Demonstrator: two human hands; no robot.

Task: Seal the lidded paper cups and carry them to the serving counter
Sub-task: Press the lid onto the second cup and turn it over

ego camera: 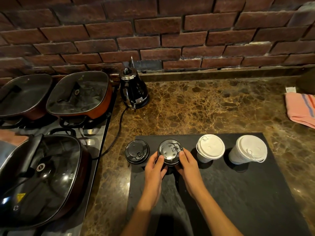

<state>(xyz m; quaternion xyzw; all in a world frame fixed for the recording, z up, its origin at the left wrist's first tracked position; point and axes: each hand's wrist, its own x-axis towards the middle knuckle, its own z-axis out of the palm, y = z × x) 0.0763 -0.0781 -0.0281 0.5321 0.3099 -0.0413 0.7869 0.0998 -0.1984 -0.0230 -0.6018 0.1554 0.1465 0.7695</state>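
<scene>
Your left hand (154,169) and right hand (187,165) both grip the second cup (170,153) from the left, the one with a black lid: your fingers curl round its sides and each thumb presses on the lid's near rim. That cup stands on the dark slate board (238,193) that lies on the brown marbled counter (196,106), near the board's far left corner.

Just to its left another black-lidded cup (136,151) stands at the board's left edge, close beside but apart from your left hand. To the right, two white-lidded cups stand on the board: the nearer one (210,148) just right of your right hand, the far-right one (249,149) well apart from it. All four form a row along the board's far edge.

Further back on the counter, a black electric kettle (133,89) sits by the brick wall (153,31), its cord running toward you. On the left, three lidded pans (80,94) rest on a stove. A pink folded cloth (300,109) lies at the right edge.
</scene>
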